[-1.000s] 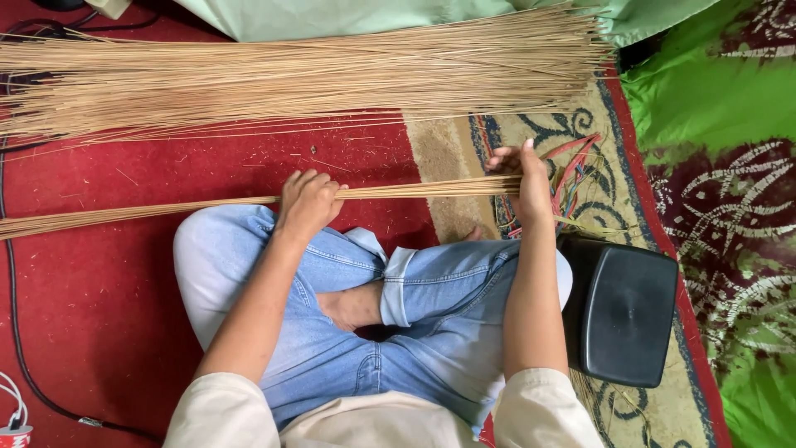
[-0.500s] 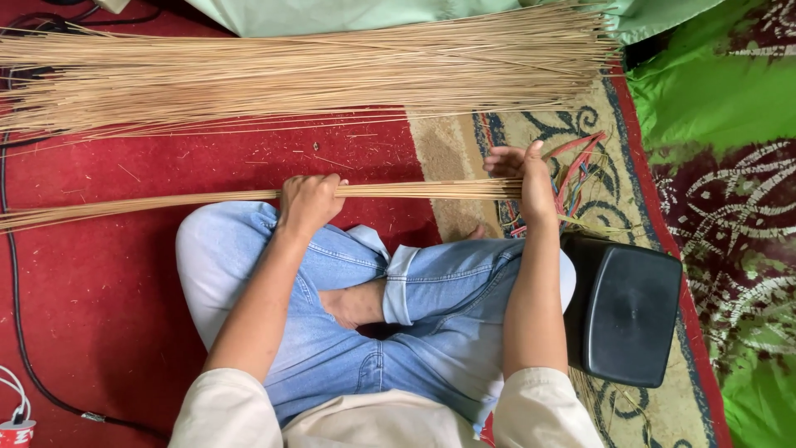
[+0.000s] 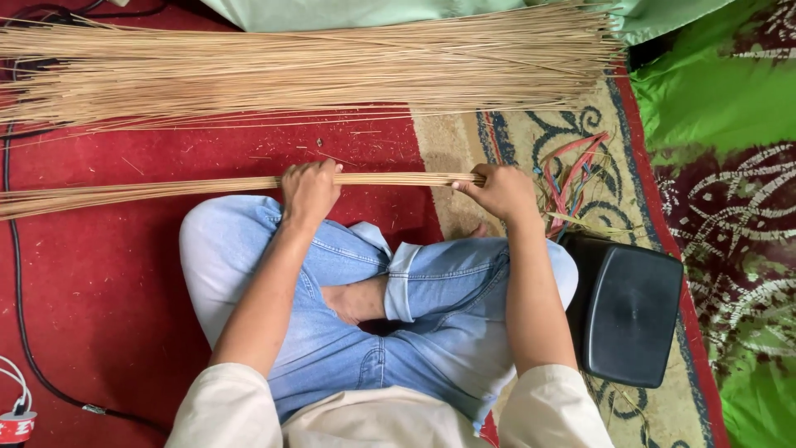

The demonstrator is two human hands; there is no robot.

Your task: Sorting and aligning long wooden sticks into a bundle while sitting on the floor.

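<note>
Two hands on one thin bundle of sticks, that's basically the whole scene. Left hand is wrapped around it about midway along, fingers curled closed over the top, and right hand is clamped around the blunt end with the fingers folded tight on the tips. The bundle lies roughly level just past the knees, stretching off the left edge over the red carpet. Person's sitting cross-legged in blue jeans with the cuffs rolled. Farther out on the floor is a much bigger pile of sticks, fanned out wide and well apart from the held bunch. Just beside the right hand there's a tangle of red and coloured strings on the patterned rug border, and a black plastic box sits right by the right knee. Black cable snakes down the left side.
</note>
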